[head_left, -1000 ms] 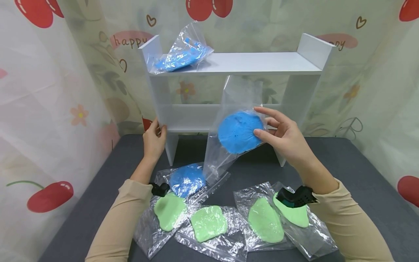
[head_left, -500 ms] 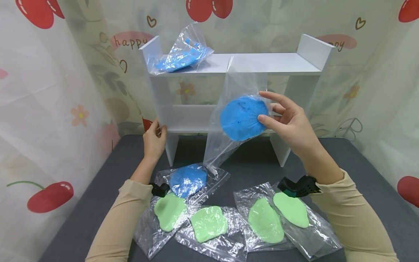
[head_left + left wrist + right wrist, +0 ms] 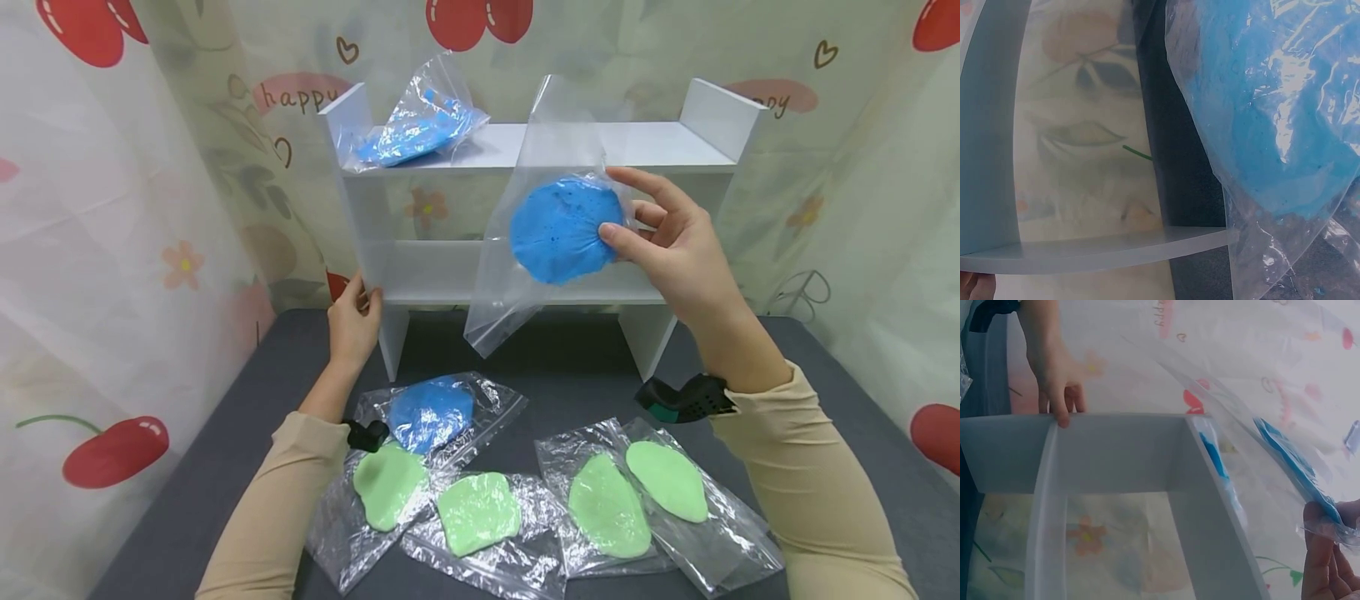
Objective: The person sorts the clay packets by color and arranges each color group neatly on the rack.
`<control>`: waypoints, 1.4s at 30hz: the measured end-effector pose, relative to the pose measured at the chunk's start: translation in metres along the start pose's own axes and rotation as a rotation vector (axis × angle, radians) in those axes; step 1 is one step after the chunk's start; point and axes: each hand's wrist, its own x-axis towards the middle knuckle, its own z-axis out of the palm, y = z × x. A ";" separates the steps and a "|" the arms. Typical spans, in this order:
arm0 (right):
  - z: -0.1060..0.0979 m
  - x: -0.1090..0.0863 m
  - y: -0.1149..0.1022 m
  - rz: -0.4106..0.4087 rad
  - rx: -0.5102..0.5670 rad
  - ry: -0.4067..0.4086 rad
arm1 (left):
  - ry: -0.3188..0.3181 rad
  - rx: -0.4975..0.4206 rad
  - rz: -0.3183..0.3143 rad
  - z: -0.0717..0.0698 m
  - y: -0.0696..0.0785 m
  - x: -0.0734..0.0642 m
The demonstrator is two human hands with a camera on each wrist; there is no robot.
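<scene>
Resting at the outer edge of the white shelf (image 3: 435, 271), the left hand (image 3: 352, 329) has stayed put at left of centre in the head view; its fingers are bent against the side panel, but whether they truly grip it I can't tell. Below that hand, in the lower left, a first green bag (image 3: 386, 492) lies on the dark table (image 3: 240, 433). An upper blue bag (image 3: 416, 137) sits at the left end of the top board, in the upper left of the frame, and a lower blue bag (image 3: 431, 412) lies flat below the shelf. A second green bag (image 3: 480, 512) is at bottom centre.

What has changed is the held blue bag (image 3: 562, 229): over the last second it has risen, so its bottom corner no longer overlaps the lower blue bag and its clear upper end now crosses the top board. It hangs just right of centre, before the shelf, which I judge to be mid-carry, not yet set down. To its right, at bottom, lie a third green bag (image 3: 607, 508) and a fourth green bag (image 3: 667, 481). The right hand (image 3: 671, 246) pinches the held bag's right edge, thumb in front, other fingers loosely bent.
</scene>
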 end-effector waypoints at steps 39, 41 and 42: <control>-0.005 0.083 -0.013 0.143 0.085 0.232 | -0.001 0.007 -0.009 -0.001 0.000 -0.001; -0.004 0.087 -0.013 0.164 0.058 0.232 | 0.000 0.007 -0.011 -0.001 0.000 -0.001; -0.004 0.089 -0.012 0.174 0.042 0.232 | 0.001 0.008 -0.011 -0.001 0.000 -0.001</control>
